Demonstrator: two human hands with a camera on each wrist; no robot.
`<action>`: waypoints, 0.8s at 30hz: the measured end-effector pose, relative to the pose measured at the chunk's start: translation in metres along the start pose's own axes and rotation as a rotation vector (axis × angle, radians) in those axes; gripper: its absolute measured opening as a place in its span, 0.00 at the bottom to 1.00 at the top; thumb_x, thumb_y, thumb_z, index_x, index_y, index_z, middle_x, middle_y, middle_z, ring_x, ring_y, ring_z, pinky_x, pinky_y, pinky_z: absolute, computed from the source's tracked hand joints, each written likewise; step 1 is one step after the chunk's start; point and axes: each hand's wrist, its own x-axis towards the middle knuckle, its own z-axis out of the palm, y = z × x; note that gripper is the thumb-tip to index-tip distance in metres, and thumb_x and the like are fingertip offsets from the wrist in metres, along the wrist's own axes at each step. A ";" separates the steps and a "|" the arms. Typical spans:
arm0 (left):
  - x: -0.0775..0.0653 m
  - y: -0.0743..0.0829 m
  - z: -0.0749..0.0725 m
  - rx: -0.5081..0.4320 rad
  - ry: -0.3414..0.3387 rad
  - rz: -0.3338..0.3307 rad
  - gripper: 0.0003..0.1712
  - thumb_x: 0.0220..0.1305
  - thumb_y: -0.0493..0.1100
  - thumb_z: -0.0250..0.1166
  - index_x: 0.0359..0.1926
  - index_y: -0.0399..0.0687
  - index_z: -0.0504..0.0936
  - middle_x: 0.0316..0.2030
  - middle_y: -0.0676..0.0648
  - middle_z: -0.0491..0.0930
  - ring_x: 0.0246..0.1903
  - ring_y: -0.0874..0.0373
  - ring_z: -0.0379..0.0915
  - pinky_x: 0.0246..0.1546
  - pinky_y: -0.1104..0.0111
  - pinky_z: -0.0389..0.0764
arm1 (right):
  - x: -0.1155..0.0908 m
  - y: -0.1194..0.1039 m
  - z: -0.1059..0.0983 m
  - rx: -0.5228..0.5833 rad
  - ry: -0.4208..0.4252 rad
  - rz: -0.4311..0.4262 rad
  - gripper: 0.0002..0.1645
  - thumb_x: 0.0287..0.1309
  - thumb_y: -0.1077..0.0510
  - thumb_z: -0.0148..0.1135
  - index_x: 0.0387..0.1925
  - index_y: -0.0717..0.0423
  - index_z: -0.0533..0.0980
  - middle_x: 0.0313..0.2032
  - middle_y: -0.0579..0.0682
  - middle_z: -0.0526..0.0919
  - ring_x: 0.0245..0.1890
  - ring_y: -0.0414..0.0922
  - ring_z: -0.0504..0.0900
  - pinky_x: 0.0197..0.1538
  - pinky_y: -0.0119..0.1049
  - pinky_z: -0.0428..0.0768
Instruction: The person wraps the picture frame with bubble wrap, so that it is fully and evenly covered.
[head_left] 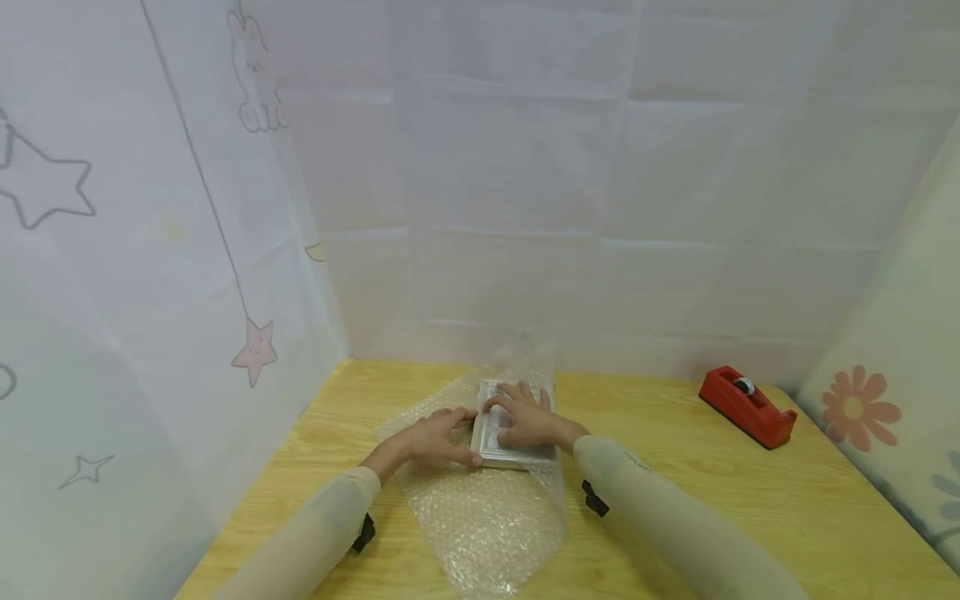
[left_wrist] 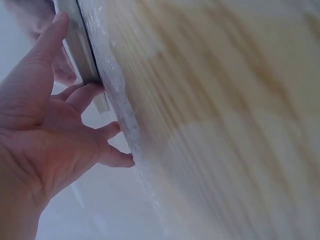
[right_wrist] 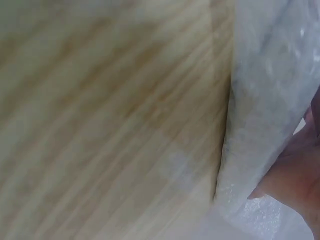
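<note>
On bumpy translucent bubble wrap [head_left: 491,518], ridged rectangular frame [head_left: 491,432]

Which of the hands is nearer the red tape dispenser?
Right. The right hand is on top of the silver frame, with the tape dispenser farther off to its right. The left hand is at the frame's left edge, farther away.

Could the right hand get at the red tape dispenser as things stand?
Probably yes: only bubble wrap and tabletop show between the right hand and the red tape dispenser, though that hand rests on the pale frame.
</note>
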 end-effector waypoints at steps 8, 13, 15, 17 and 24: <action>0.001 0.006 0.002 0.023 -0.004 0.025 0.57 0.58 0.69 0.71 0.78 0.49 0.60 0.74 0.43 0.61 0.74 0.36 0.47 0.67 0.33 0.47 | 0.000 0.004 -0.001 -0.069 -0.106 0.036 0.53 0.56 0.44 0.59 0.81 0.46 0.52 0.80 0.55 0.46 0.75 0.70 0.35 0.67 0.73 0.33; 0.003 0.008 -0.002 0.048 0.009 0.021 0.57 0.57 0.70 0.71 0.78 0.50 0.60 0.74 0.43 0.62 0.73 0.38 0.50 0.67 0.34 0.48 | 0.002 0.004 0.000 -0.112 -0.122 0.035 0.49 0.63 0.41 0.51 0.82 0.43 0.48 0.80 0.53 0.44 0.76 0.69 0.32 0.68 0.72 0.32; 0.004 0.008 -0.003 0.048 0.005 0.020 0.57 0.57 0.71 0.71 0.78 0.50 0.60 0.74 0.44 0.62 0.74 0.38 0.49 0.67 0.34 0.49 | 0.002 0.005 0.000 -0.135 -0.120 0.030 0.48 0.65 0.40 0.50 0.82 0.44 0.47 0.80 0.53 0.44 0.76 0.69 0.32 0.68 0.72 0.33; 0.005 0.008 -0.003 0.051 -0.002 0.015 0.57 0.57 0.71 0.71 0.79 0.50 0.59 0.74 0.44 0.61 0.74 0.38 0.47 0.67 0.34 0.49 | 0.003 0.006 0.002 -0.156 -0.117 0.023 0.48 0.67 0.40 0.48 0.82 0.44 0.47 0.80 0.54 0.45 0.76 0.69 0.33 0.68 0.72 0.33; 0.003 -0.004 -0.002 0.069 -0.032 0.030 0.53 0.65 0.68 0.66 0.79 0.45 0.58 0.74 0.40 0.60 0.74 0.35 0.48 0.67 0.35 0.52 | 0.002 0.005 0.006 -0.171 -0.127 0.013 0.47 0.67 0.38 0.46 0.83 0.44 0.46 0.80 0.53 0.45 0.75 0.70 0.33 0.67 0.74 0.34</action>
